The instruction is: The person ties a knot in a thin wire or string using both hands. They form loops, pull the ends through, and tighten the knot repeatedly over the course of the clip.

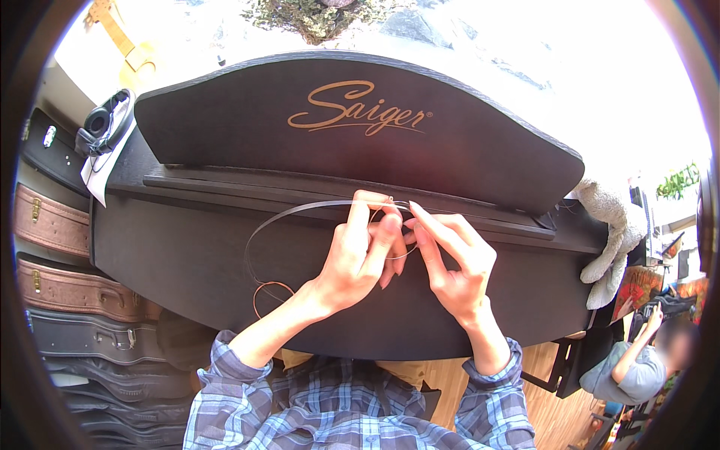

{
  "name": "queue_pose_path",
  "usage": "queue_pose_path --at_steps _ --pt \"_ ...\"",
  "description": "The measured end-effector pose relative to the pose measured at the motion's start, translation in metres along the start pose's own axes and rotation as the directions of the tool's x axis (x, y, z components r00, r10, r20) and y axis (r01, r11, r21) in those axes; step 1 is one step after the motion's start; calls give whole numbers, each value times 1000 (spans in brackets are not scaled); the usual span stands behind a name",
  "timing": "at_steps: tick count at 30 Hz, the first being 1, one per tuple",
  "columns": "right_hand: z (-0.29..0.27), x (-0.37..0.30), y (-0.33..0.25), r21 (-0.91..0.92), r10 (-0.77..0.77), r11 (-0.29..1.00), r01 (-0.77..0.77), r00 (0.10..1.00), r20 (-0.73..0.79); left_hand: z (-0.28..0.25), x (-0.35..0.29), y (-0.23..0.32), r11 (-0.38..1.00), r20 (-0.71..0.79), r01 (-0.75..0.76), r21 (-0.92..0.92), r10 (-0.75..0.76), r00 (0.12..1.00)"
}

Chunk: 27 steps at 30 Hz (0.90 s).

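Observation:
A thin metal guitar string (289,211) is looped between my two hands above a dark piano-like top. Its wide arc swings out to the left, and a copper-coloured stretch curves beside my left forearm. My left hand (352,251) is closed on the coiled part, index finger raised over it and thumb bent in. My right hand (459,259) pinches the string near the left fingertips, its thumb and index finger close together. Small loops show between the hands; the fingers partly hide where the string's ends lie.
Behind my hands stands a black curved board (225,127) with gold lettering above a ledge. Headphones (105,124) and white paper lie at the left. Instrument cases (75,289) are stacked left. A grey plush toy (616,232) hangs at the right edge; another person (634,367) sits beyond.

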State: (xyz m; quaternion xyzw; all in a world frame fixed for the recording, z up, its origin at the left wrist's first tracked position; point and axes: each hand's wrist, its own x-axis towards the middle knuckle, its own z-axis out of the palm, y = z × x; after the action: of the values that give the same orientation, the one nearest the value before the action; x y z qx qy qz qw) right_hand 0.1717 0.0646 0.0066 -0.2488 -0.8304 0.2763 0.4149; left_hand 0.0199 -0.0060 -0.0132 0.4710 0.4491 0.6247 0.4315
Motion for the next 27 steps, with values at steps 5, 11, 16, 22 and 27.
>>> queue_pose_path --at_steps 5,11,16,22,27 --pt "-2 -2 -5 -65 -14 998 15 1000 12 -1 -2 3 998 -15 24 51 -24 1000" --pt "0 -3 -6 -96 -41 995 41 999 0 0 -1 7 999 -65 20 51 -16 998" --pt "2 -5 -4 -119 -91 989 90 996 -2 0 -1 4 1000 -63 -4 18 5 998" --pt "3 -5 -1 -67 -121 990 124 992 36 -1 0 4 998 -84 37 -51 -41 996" --pt "1 -3 -2 -79 -116 990 121 991 64 0 1 6 998 -93 26 -48 -31 995"
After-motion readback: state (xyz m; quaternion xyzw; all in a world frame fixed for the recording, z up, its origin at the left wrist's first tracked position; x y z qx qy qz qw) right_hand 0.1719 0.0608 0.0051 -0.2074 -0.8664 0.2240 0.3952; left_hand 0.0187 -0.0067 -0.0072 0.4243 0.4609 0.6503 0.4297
